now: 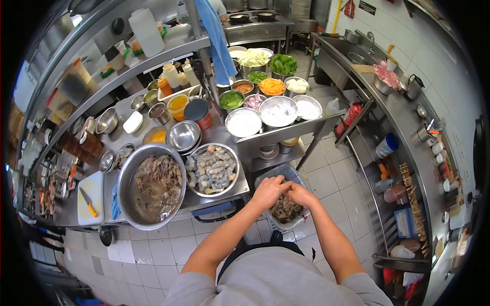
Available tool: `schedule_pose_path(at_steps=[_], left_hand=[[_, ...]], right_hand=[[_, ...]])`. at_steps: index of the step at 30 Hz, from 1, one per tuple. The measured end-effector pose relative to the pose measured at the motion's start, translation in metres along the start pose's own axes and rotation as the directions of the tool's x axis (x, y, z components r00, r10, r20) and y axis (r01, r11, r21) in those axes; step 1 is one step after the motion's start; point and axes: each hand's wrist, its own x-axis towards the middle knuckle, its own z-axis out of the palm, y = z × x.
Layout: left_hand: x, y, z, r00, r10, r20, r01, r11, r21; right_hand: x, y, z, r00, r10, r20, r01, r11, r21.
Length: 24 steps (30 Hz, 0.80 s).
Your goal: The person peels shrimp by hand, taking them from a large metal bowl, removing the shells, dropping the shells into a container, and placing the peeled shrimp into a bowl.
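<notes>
My left hand (269, 194) and my right hand (299, 195) meet over a clear plastic tub (264, 176), fingers closed together. Whatever they pinch is too small and too covered by the fingers to make out. Dark brownish shrimp shells and heads (286, 208) lie in the tub below. To the left, on the steel counter, a metal bowl (236, 179) is full of grey peeled shrimp (210, 168). Beside it stands a large metal basin (125, 196) with whole shrimp (157, 178) in murky water.
A knife (88, 203) with an orange handle lies on a white cutting board (97, 184). Ahead, several containers hold shredded carrot (272, 86), greens (284, 65) and white powder (278, 111). A blue cloth (217, 48) hangs from the shelf. A steel counter (380, 104) runs along the right.
</notes>
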Motion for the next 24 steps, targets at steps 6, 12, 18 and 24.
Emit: schedule_pose_path(at_steps=[6,12,18,24], left_hand=[[-0.005,0.001,0.002,0.996,-0.088,-0.03,0.092,0.98,0.177],[-0.003,0.011,0.024,0.906,-0.423,0.021,0.419,0.888,-0.186],[-0.002,0.005,0.039,0.862,-0.505,0.046,0.49,0.805,-0.334],[-0.003,0.002,0.04,0.872,-0.487,0.051,0.449,0.753,-0.482]], right_hand=[[-0.003,-0.005,0.0,0.99,-0.109,-0.088,0.108,0.994,-0.017],[-0.005,-0.008,0.011,0.926,-0.282,-0.249,0.18,0.914,-0.363],[-0.007,-0.006,0.013,0.897,-0.339,-0.284,0.243,0.915,-0.322],[-0.009,-0.007,0.011,0.842,-0.448,-0.3,0.33,0.869,-0.37]])
